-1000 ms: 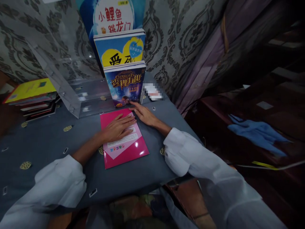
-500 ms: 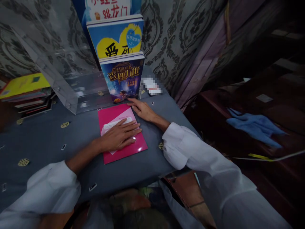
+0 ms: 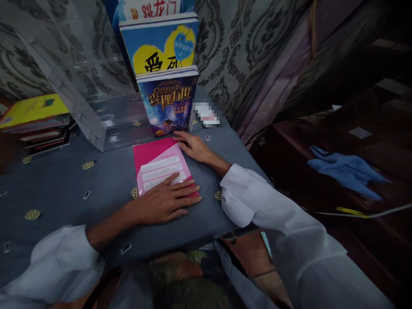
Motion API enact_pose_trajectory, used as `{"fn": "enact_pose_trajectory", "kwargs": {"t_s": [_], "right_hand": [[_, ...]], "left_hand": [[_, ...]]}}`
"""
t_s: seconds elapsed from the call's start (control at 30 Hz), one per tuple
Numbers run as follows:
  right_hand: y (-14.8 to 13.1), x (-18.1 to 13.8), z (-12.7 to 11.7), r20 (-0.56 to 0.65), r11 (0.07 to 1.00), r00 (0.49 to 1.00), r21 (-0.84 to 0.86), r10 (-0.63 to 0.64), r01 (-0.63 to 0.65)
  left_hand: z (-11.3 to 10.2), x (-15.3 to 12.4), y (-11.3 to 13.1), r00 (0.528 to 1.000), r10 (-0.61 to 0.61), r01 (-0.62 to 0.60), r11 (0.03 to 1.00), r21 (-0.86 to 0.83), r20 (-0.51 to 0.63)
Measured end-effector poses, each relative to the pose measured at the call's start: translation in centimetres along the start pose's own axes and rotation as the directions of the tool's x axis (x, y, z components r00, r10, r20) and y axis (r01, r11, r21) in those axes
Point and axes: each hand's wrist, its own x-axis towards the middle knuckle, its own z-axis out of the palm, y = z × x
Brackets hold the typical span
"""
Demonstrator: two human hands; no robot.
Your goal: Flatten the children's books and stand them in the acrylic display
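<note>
Since ~0.5 s ago, L hand (image 3: 165, 201) has slid down the pink bk (image 3: 161, 165) from mid-cover to the near edge, uncovering more of the printed text. R hand (image 3: 193, 146) has stayed put at the bk's far right corner.

Pink bk lies flat, closed, on the grey tablecloth (image 3: 106, 206), w/ its far edge just before the foot of the dark blue bk (image 3: 169, 101). L hand is palm down across the pink bk's near edge, partly over the cloth; fingers straight, slightly spread, tips out past the bk's right edge, thumb apart on the near side. R hand is palm down; fingers stretched out & mostly together, pointing left over the corner, thumb a bit apart. Can't tell how firmly either presses.

Beyond pink bk: dark blue bk stands upright, leaning back slightly, then the blue-and-yellow bk (image 3: 161, 45) behind & above it, then another blue bk (image 3: 154, 10) at the back, cut off at top. Clear stand (image 3: 93, 133) is beyond & left of pink bk. Farther left of it: bk stack (image 3: 35, 109), yellow cover on top. Beyond & right of pink bk, near the dark blue bk: small white item (image 3: 206, 113), pixelated, can't be read. Well off to the right: blue cloth (image 3: 347, 171) on a dark surface.
</note>
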Motion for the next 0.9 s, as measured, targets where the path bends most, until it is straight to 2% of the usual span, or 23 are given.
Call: {"fn": "enact_pose_trajectory", "kwargs": {"t_s": [0.13,0.3,0.4,0.47,0.6,0.73,0.8,0.9], "right_hand": [[0.3,-0.1,0.2,-0.011,1.0,1.0,-0.01,-0.005,0.005],[0.4,-0.1,0.4,-0.016,0.993,0.999,-0.106,-0.051,0.049],[0.4,-0.2,0.4,-0.016,0.985,0.994,-0.137,-0.108,0.105],[0.3,-0.2,0.5,-0.012,0.98,0.991,-0.15,-0.131,0.128],[0.2,-0.1,0.5,0.003,0.973,0.992,-0.192,-0.129,0.127],[-0.7,-0.2,0.2,0.066,0.937,0.992,-0.326,-0.105,0.121],[-1.6,-0.1,0.2,0.108,0.896,0.991,-0.427,-0.083,0.121],[-3.1,0.6,1.2,0.176,0.864,0.982,-0.481,-0.07,0.148]], "left_hand": [[-0.4,0.0,0.2,0.999,-0.022,0.022,1.0,0.014,0.048],[-0.6,0.1,0.4,0.994,-0.091,0.089,0.996,0.024,0.068],[-0.4,-0.4,-0.7,0.985,-0.164,0.163,0.986,0.017,0.046],[-0.3,-1.2,-2.2,0.973,-0.23,0.231,0.973,-0.013,0.012],[-0.6,-3.9,-6.6,0.91,-0.406,0.4,0.913,-0.078,-0.083],[-1.1,-6.8,-10.4,0.803,-0.577,0.567,0.817,-0.108,-0.149],[-1.2,-7.7,-11.5,0.764,-0.625,0.61,0.78,-0.138,-0.16],[-1.1,-8.1,-12.1,0.74,-0.651,0.624,0.759,-0.188,-0.17]]}}
